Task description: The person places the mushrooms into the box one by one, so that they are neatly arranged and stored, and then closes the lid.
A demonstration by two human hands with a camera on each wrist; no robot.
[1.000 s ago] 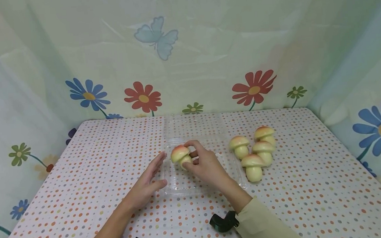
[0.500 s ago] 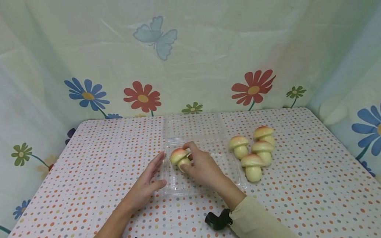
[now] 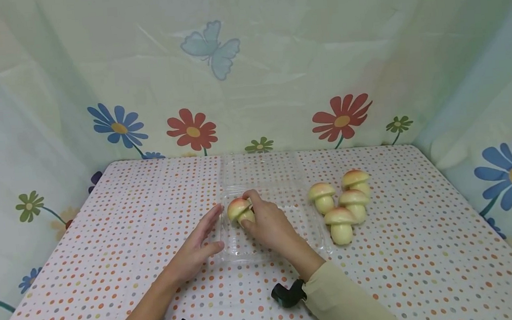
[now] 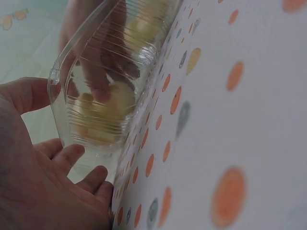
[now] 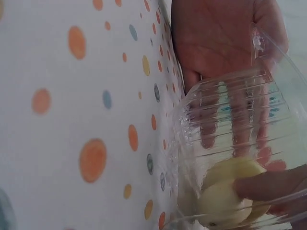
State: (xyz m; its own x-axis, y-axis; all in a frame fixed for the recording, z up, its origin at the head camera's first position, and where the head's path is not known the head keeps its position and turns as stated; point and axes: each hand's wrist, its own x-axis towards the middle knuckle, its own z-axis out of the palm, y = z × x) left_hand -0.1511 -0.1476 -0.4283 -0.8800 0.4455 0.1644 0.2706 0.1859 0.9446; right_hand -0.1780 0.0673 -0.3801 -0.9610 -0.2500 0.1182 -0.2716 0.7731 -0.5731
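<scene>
My right hand (image 3: 271, 226) pinches a mushroom-shaped bun (image 3: 239, 209) between thumb and fingers inside the left part of a clear plastic clamshell box (image 3: 271, 252). The bun has a reddish-yellow cap and a pale stem, and it leans to one side. In the right wrist view the thumb presses on the bun's pale stem (image 5: 218, 206). Along the box's left wall lies my left hand (image 3: 195, 251), its fingers extended and the thumb apart. Seen from the left wrist, the fingertips of that hand (image 4: 53, 177) touch the box's ribbed side.
Several more mushroom-shaped buns (image 3: 340, 218) sit grouped on the dotted tablecloth (image 3: 406, 268), right of the box. The box's lid (image 3: 258, 169) lies folded back toward the table's far edge. Flowered curtain (image 3: 277, 79) hangs behind and at both sides.
The right hand has shifted slightly left with the bun, inside the box. My left hand stays at the box's left side, and the other buns have not moved.
</scene>
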